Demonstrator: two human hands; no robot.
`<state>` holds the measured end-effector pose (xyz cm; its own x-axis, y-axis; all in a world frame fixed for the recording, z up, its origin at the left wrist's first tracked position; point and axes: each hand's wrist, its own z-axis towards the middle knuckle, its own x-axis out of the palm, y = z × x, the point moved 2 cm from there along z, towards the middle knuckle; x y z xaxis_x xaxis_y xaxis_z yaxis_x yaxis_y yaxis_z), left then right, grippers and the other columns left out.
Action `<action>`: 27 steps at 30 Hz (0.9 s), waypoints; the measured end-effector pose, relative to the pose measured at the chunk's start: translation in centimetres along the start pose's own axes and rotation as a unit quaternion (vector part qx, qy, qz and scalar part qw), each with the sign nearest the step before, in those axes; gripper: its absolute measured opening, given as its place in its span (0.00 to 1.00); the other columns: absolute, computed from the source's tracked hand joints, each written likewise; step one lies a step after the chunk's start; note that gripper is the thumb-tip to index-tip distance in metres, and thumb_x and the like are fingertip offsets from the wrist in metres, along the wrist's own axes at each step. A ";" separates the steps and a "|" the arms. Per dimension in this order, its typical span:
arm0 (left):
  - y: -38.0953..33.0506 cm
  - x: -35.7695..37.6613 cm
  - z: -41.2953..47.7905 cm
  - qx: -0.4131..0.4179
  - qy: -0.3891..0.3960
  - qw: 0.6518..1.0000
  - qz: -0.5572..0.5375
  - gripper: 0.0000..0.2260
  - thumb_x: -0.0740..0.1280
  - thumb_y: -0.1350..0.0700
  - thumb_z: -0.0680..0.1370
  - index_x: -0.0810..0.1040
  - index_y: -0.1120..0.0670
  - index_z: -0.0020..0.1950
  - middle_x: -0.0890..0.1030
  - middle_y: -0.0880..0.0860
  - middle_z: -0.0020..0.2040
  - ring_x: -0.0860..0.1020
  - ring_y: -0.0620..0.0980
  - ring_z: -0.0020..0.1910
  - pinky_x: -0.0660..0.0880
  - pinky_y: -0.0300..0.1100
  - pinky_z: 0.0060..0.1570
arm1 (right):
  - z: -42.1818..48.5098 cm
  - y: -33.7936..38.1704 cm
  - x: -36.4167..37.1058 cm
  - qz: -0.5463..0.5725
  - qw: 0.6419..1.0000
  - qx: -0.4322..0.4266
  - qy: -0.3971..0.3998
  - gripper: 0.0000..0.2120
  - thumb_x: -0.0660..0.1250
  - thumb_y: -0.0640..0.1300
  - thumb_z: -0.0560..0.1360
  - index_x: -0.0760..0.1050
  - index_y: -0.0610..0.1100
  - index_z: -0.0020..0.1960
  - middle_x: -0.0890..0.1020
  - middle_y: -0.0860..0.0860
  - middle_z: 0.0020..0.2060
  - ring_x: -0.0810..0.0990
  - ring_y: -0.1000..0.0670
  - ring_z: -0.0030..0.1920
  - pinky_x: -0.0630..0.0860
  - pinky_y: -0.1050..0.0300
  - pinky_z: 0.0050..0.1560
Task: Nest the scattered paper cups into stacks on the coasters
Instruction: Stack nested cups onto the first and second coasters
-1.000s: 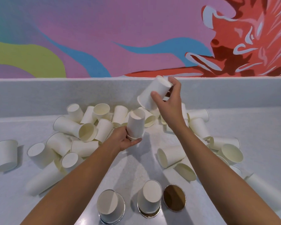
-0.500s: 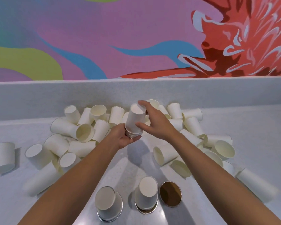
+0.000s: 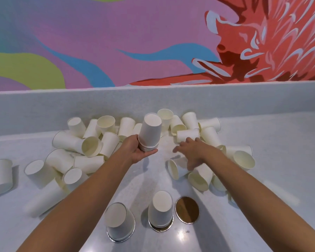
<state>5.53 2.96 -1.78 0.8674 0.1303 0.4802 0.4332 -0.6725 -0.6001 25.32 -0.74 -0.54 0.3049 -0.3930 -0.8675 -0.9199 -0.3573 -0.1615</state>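
**Left hand holds a nested stack above the pile; right hand spread over loose cups**

At the centre of the frame the left hand (image 3: 136, 151) grips a held stack (image 3: 150, 132) of paper cups, mouths down. Several rims show bunched at its lower end, one cup nested inside the next. The right hand (image 3: 191, 151), just right of centre, is flat with fingers spread and holds nothing. It hovers over a tipped cup (image 3: 175, 169) lying on its side.

Loose cups (image 3: 91, 146) lie scattered across the middle of the counter (image 3: 271, 151), some on their sides, some inverted.

At lower centre the left coaster (image 3: 120, 238) bears an inverted cup (image 3: 119, 221), the middle coaster (image 3: 160, 227) bears a short inverted stack (image 3: 161, 208), and the right coaster (image 3: 187, 210) lies bare.
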 end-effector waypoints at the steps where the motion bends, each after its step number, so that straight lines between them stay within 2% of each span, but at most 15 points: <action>1: 0.1 -0.1 0.0 0.002 -0.003 1.000 0.004 0.15 0.54 0.61 0.83 0.67 0.58 0.69 0.72 0.59 0.63 0.71 0.63 0.65 0.73 0.62 0.55 | 0.3 0.3 1.0 -0.015 1.000 0.000 0.014 0.39 0.72 0.49 0.68 0.57 0.53 0.75 0.67 0.49 0.70 0.64 0.45 0.69 0.60 0.46 0.68; 4: 0.2 -0.4 -0.4 0.005 0.004 1.000 0.007 0.10 0.55 0.60 0.83 0.68 0.57 0.63 0.72 0.59 0.61 0.71 0.63 0.66 0.72 0.62 0.57 | 1.2 0.8 2.8 -0.015 1.000 -0.003 -0.013 0.42 0.74 0.51 0.68 0.56 0.52 0.75 0.69 0.50 0.69 0.65 0.46 0.69 0.60 0.48 0.68; 6: 0.1 -0.8 -0.5 0.006 0.010 1.000 0.000 0.09 0.55 0.60 0.83 0.68 0.57 0.63 0.72 0.58 0.62 0.71 0.63 0.66 0.72 0.62 0.58 | 1.7 0.9 3.4 0.008 0.999 -0.004 -0.039 0.41 0.74 0.52 0.67 0.57 0.52 0.74 0.70 0.51 0.69 0.67 0.47 0.67 0.61 0.48 0.67; 8: -0.1 -1.3 -0.4 0.009 0.004 1.000 -0.002 0.10 0.56 0.60 0.83 0.68 0.57 0.64 0.73 0.59 0.63 0.72 0.63 0.64 0.74 0.61 0.53 | 1.9 1.0 3.2 0.030 0.997 0.001 -0.070 0.37 0.73 0.51 0.67 0.59 0.52 0.72 0.72 0.51 0.67 0.69 0.47 0.64 0.63 0.48 0.64; 10: -0.3 -1.8 -0.5 0.015 -0.008 1.000 0.005 0.12 0.56 0.61 0.82 0.69 0.58 0.65 0.73 0.59 0.64 0.74 0.62 0.62 0.74 0.60 0.49 | 1.9 0.7 1.8 0.076 0.989 0.021 -0.126 0.33 0.70 0.50 0.67 0.61 0.51 0.69 0.72 0.52 0.65 0.69 0.47 0.62 0.64 0.47 0.60; 14: -0.5 -2.7 -0.4 0.028 -0.033 0.999 0.009 0.13 0.57 0.62 0.82 0.69 0.58 0.67 0.74 0.60 0.64 0.73 0.64 0.64 0.73 0.61 0.52 | 0.5 -0.6 -4.5 0.196 0.952 0.050 -0.231 0.34 0.74 0.49 0.64 0.64 0.52 0.66 0.72 0.51 0.61 0.72 0.46 0.60 0.72 0.45 0.56; 16: -0.5 -3.0 -0.4 0.029 -0.038 0.999 0.015 0.13 0.56 0.61 0.83 0.69 0.58 0.67 0.75 0.60 0.65 0.73 0.63 0.64 0.73 0.62 0.52 | -0.5 -0.6 -8.0 0.251 0.939 0.020 -0.236 0.33 0.77 0.48 0.64 0.66 0.53 0.65 0.73 0.51 0.60 0.75 0.47 0.57 0.76 0.46 0.56; 18: -0.5 -3.1 -0.4 0.029 -0.046 0.998 0.026 0.14 0.55 0.60 0.83 0.68 0.57 0.69 0.74 0.59 0.67 0.74 0.63 0.62 0.74 0.61 0.50 | -1.5 0.0 -10.4 0.288 0.936 -0.024 -0.201 0.31 0.77 0.47 0.65 0.68 0.54 0.64 0.74 0.53 0.60 0.74 0.50 0.56 0.74 0.53 0.57; 21: -0.3 -2.5 -0.7 0.038 -0.030 0.997 0.054 0.15 0.56 0.60 0.83 0.69 0.57 0.70 0.75 0.59 0.66 0.75 0.61 0.58 0.74 0.62 0.50 | -2.0 1.6 -11.8 0.265 0.942 -0.045 -0.201 0.29 0.77 0.48 0.66 0.70 0.52 0.65 0.74 0.52 0.60 0.73 0.52 0.54 0.71 0.58 0.55; 24: 0.1 -1.6 -1.3 0.049 -0.010 0.995 0.088 0.15 0.60 0.59 0.81 0.70 0.57 0.68 0.76 0.59 0.63 0.75 0.61 0.57 0.74 0.61 0.52 | -1.5 3.1 -11.3 0.268 0.935 -0.034 -0.227 0.33 0.77 0.50 0.66 0.67 0.51 0.67 0.75 0.51 0.63 0.75 0.50 0.56 0.74 0.57 0.54; 27: 0.2 -0.7 -1.8 0.045 0.010 0.996 0.080 0.13 0.58 0.58 0.82 0.71 0.56 0.66 0.77 0.59 0.61 0.76 0.60 0.54 0.75 0.59 0.48 | -1.1 3.9 -10.2 0.322 0.913 -0.020 -0.250 0.37 0.77 0.52 0.66 0.62 0.50 0.69 0.74 0.49 0.64 0.77 0.47 0.56 0.77 0.54 0.54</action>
<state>4.59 1.42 -1.12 0.9224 0.0126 0.3861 0.3115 -0.6155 -0.7240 18.88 0.94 8.23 -0.4551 -0.1008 -0.8847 -0.8561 -0.2238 0.4659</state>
